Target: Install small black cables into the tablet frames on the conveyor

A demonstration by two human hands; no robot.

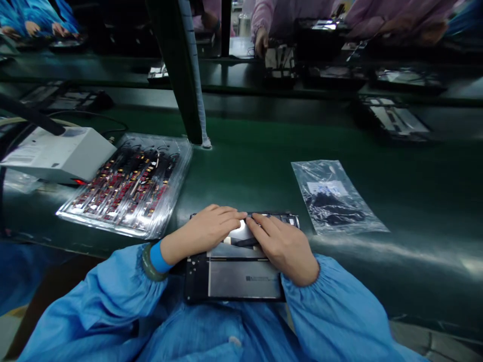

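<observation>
Blue jacket (211, 334) of the person is nearest, and just before it, at the near edge of the green bench (245, 171), lies an opened tablet (241, 267); can't tell if it hangs over the edge. L hand (209, 226) and R hand (285, 244) are both laid palm down over its far part, fingers bent a little, fingertips nearly meeting; neither is closed around it. How hard they press, can't tell. The tablet is prob. light and stiff, but fragile inside, esp. the silver panel (234, 282) and the dark strip (244, 242). Smooth surface may be a bit slippery. Best to hold it by the dark frame (196, 281), at L and R sides, w/o pressing the middle. Tray (113, 229) w/ small parts is on the left, plastic bag (313, 173) on the right.
</observation>
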